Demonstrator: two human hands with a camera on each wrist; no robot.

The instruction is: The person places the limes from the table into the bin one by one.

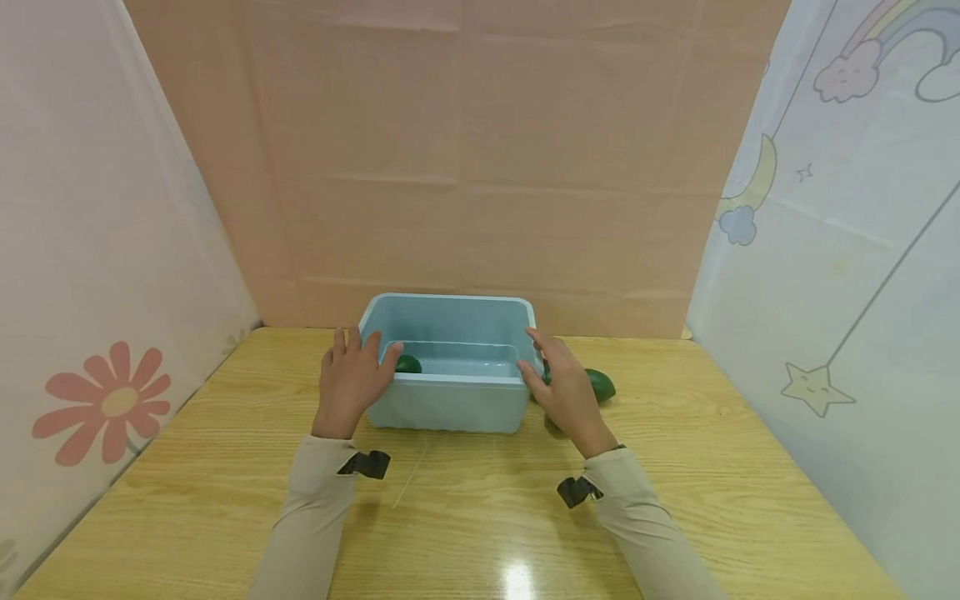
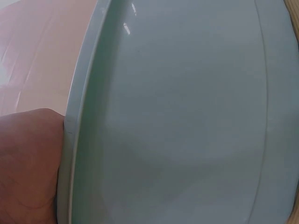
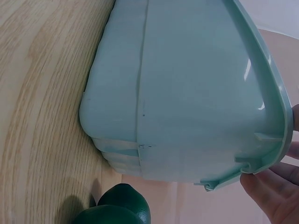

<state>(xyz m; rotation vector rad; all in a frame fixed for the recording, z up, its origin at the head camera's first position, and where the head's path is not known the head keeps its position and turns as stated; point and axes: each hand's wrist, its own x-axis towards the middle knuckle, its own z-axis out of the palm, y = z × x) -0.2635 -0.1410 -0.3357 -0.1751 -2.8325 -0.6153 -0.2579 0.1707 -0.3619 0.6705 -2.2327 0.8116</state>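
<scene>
Toward the far edge of the wooden table [image 1: 480, 517], about midway between its left and right edges, stands one pale blue plastic tub [image 1: 448, 404], open at the top, with no label or writing that can be read on it. Two dark green avocados show in the head view: one avocado inside the tub [image 1: 408, 364], low against its left wall, and a second avocado on the table [image 1: 600, 384], just beside the tub's right wall and partly behind the right hand. The left hand [image 1: 350, 379] is on the tub's near left corner, its fingers laid over the rim and the thumb hooked over the near edge, so it grips the rim there. The right hand [image 1: 564, 390] is at the near right corner, with fingers [image 3: 268, 191] curled loosely around the rim's lip and the thumb along the wall. Both arms wear beige sleeves, each with one small black clip at the cuff. Three cloth panels stand around the table: a plain pink one behind, one with a red flower on the left, one with a rainbow, moon and stars on the right.
</scene>
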